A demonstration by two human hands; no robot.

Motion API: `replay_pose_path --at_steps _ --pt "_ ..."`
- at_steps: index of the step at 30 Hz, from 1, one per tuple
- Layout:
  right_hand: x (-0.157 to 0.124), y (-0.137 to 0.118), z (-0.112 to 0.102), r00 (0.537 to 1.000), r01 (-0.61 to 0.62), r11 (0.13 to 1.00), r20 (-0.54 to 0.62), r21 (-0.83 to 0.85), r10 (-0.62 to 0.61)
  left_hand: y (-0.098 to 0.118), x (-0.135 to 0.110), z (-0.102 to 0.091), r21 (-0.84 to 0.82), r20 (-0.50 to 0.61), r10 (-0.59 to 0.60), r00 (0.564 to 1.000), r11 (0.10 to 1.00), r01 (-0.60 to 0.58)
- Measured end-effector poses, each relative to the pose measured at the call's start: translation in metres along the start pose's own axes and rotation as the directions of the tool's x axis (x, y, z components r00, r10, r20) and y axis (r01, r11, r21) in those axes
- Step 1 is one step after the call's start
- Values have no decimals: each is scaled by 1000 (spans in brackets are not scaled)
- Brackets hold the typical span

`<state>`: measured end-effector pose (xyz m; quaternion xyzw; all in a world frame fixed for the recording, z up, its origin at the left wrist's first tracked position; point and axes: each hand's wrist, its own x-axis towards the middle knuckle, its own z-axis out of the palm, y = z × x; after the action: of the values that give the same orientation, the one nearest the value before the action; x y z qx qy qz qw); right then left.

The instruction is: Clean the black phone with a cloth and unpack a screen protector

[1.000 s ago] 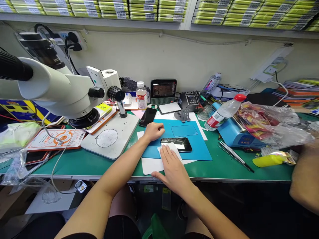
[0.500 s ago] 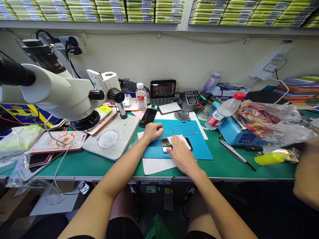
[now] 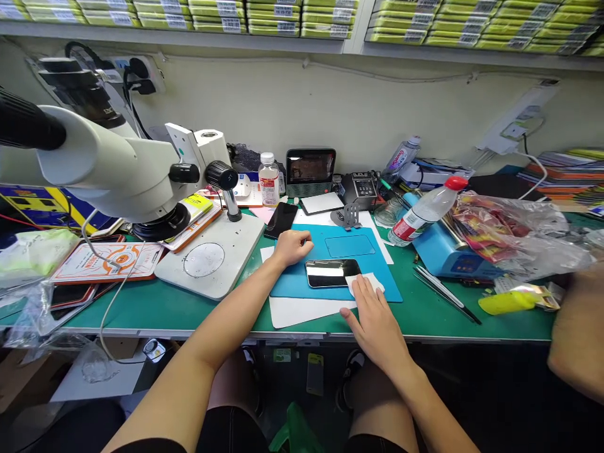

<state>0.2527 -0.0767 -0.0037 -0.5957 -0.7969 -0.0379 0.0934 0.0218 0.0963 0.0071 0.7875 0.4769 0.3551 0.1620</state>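
Observation:
A smartphone (image 3: 330,273) with a dark, glossy screen lies flat on a blue mat (image 3: 287,286), and light reflects along its glass. My right hand (image 3: 375,318) has its fingers laid together over a white wiping cloth (image 3: 379,284) at the phone's right end. Its thumb is spread out to the left, off the cloth. Just beyond the phone's upper left corner, my left hand (image 3: 293,247) rests on the mat in a closed fist. Anything inside that fist is hidden. White paper (image 3: 302,314) shows under the mat's near edge.
A microscope (image 3: 113,176) with a pale base stands at left. A second black phone (image 3: 282,220) lies behind my left hand. At right are tweezers (image 3: 446,294), a red-capped bottle (image 3: 427,214), and a yellow tube (image 3: 507,302). Another person's blurred arm (image 3: 578,333) is at far right.
My right hand has slid the cloth rightward from the middle of the phone to its right end, uncovering most of the screen. My left hand stays in place.

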Motion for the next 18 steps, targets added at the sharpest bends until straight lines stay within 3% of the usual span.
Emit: replay_pose_path --at_steps 5,11,14,18 --pt "10 -31 2 997 82 996 8 47 -82 0 0 1 4 3 1 1000 1000 -1" --pt "50 -74 1 985 149 977 61 152 -160 2 1 -1 8 7 -6 1000 1000 6" --pt "70 -72 1 985 124 977 102 174 -143 4 0 -2 5 7 -6 1000 1000 6" --pt "76 -48 2 987 83 983 120 165 -104 3 0 -3 -5 13 -9 1000 1000 9"
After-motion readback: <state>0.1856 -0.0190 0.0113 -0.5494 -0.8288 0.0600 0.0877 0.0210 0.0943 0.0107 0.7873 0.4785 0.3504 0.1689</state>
